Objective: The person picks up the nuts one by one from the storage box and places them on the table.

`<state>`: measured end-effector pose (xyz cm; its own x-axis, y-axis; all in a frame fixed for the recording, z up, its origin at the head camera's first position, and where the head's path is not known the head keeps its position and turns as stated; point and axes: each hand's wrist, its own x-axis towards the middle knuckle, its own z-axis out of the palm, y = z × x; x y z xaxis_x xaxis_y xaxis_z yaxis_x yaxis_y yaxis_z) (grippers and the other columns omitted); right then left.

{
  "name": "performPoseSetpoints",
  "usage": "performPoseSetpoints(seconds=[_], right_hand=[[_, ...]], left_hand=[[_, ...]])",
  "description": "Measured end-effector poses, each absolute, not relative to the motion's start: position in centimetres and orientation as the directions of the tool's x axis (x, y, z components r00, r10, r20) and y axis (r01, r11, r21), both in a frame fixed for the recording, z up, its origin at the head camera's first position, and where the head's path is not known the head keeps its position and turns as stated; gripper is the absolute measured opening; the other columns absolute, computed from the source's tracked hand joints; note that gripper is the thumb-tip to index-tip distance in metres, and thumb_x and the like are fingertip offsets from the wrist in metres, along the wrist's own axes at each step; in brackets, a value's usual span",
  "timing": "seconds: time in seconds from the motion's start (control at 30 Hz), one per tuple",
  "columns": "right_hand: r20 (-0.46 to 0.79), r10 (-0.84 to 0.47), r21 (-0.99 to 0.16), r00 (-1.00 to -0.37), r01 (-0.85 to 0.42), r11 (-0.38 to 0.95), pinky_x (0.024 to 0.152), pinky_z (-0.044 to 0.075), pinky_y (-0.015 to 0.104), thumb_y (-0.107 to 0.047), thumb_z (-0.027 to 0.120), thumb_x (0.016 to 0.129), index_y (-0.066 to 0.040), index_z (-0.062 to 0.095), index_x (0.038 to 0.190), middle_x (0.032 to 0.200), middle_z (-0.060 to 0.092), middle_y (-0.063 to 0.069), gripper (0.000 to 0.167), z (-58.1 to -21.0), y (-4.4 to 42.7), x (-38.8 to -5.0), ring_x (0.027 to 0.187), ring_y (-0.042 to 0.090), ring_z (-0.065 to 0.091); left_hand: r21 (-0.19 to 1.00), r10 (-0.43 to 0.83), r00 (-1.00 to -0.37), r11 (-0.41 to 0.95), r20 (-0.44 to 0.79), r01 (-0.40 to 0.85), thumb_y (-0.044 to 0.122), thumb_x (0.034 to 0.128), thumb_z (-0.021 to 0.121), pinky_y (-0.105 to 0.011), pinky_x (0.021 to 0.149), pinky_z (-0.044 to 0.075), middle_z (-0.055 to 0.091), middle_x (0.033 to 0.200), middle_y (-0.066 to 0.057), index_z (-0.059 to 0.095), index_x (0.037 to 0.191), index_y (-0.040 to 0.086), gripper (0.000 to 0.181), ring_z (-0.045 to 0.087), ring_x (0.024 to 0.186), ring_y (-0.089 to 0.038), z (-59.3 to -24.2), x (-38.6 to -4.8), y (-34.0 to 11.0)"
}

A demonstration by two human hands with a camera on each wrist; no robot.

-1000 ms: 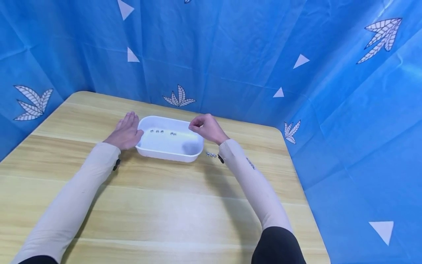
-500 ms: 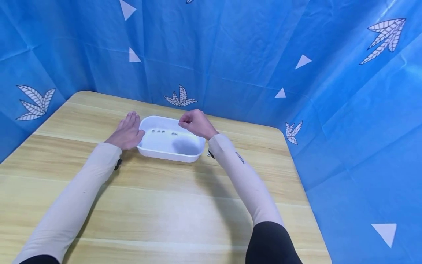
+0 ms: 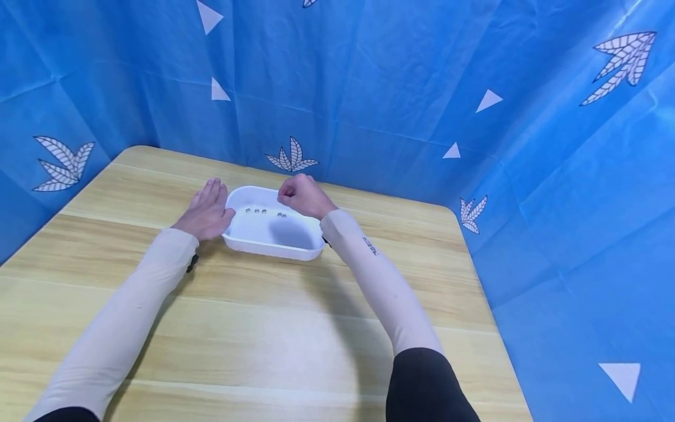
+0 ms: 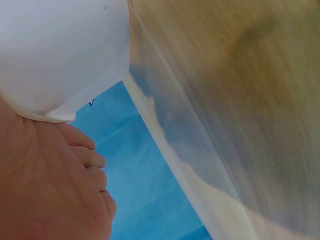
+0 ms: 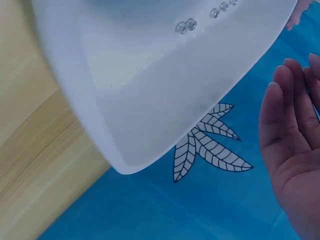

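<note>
A white shallow rectangular tray (image 3: 269, 253) with rounded corners stands on the wooden table. Several small, clear, shiny beads (image 3: 256, 210) lie on its floor toward the far left; in the right wrist view the beads (image 5: 186, 26) sit in a loose row. My left hand (image 3: 207, 211) rests against the tray's left end, its fingers stretched forward; its palm (image 4: 47, 180) touches the rim in the left wrist view. Over the tray's far right side hovers my right hand (image 3: 306, 196), thumb and fingers brought together. Anything between its fingertips is hidden in the right wrist view of the hand (image 5: 297, 130).
The wooden table (image 3: 253, 334) stretches in front of the tray and to both sides. Behind it and on the right hangs a blue curtain (image 3: 390, 105) with white leaves and triangles. My right forearm (image 3: 369, 269) covers the table just right of the tray.
My right hand has moved left over the tray, fingers still together. Beads seen on the table right of the tray are now hidden behind my right sleeve. My left hand stays at the tray.
</note>
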<state>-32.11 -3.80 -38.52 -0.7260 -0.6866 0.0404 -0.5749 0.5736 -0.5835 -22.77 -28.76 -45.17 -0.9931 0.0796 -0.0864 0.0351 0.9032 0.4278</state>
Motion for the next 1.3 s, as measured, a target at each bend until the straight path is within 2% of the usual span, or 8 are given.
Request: performPoseSetpoints(seconds=[0.27,0.6,0.73,1.0,1.3], right_hand=[[-0.005,-0.686,-0.561,-0.727,-0.566,0.604,0.081,0.060,0.022,-0.011,0.071,0.097,-0.005,0.079,0.103,0.100,0.080,0.009,0.012,-39.0,-5.1,-32.8,0.089,0.016,0.073],[-0.020,-0.739,-0.516,-0.674,-0.626,0.585,0.078,0.058,0.019,-0.010,0.070,0.097,-0.004,0.079,0.103,0.101,0.080,0.010,0.012,-40.1,-7.6,-32.5,0.085,0.015,0.072],[-0.024,-0.748,-0.493,-0.663,-0.643,0.586,0.078,0.058,0.019,-0.011,0.071,0.097,-0.005,0.079,0.103,0.102,0.080,0.008,0.012,-40.3,-8.7,-32.3,0.086,0.014,0.072],[-0.060,-0.757,-0.364,-0.651,-0.692,0.624,0.088,0.057,0.020,-0.011,0.069,0.097,-0.008,0.079,0.108,0.110,0.079,0.004,0.016,-41.7,-10.5,-32.3,0.097,0.014,0.069],[-0.142,-0.736,-0.202,-0.662,-0.709,0.676,0.091,0.057,0.021,-0.012,0.063,0.101,-0.014,0.076,0.113,0.112,0.077,0.000,0.018,-42.6,-12.4,-32.1,0.098,0.012,0.069]], left_hand=[[0.424,0.086,-0.993,0.904,-0.079,0.045,0.034,0.1079,0.024,-0.062,0.129,-0.009,-0.015,0.169,-0.032,-0.005,0.158,-0.014,0.076,-0.017,0.159,-0.046,-45.5,-23.0,-29.0],[0.421,0.083,-0.993,0.906,-0.089,0.038,0.035,0.1080,0.023,-0.062,0.130,-0.010,-0.019,0.169,-0.029,-0.006,0.159,-0.013,0.076,-0.018,0.159,-0.045,-45.9,-23.0,-29.0],[0.414,0.085,-0.993,0.909,-0.082,0.044,0.034,0.1081,0.024,-0.062,0.130,-0.008,-0.016,0.169,-0.030,-0.005,0.159,-0.013,0.076,-0.016,0.159,-0.047,-45.9,-23.1,-29.0],[0.414,0.093,-0.993,0.908,-0.071,0.055,0.033,0.1077,0.025,-0.063,0.130,-0.006,-0.013,0.169,-0.032,-0.003,0.159,-0.015,0.075,-0.015,0.159,-0.048,-45.2,-23.0,-28.9],[0.409,0.103,-0.992,0.910,-0.069,0.066,0.034,0.1078,0.022,-0.066,0.129,-0.004,-0.012,0.169,-0.033,-0.002,0.158,-0.015,0.075,-0.012,0.159,-0.049,-45.4,-22.9,-29.0]])
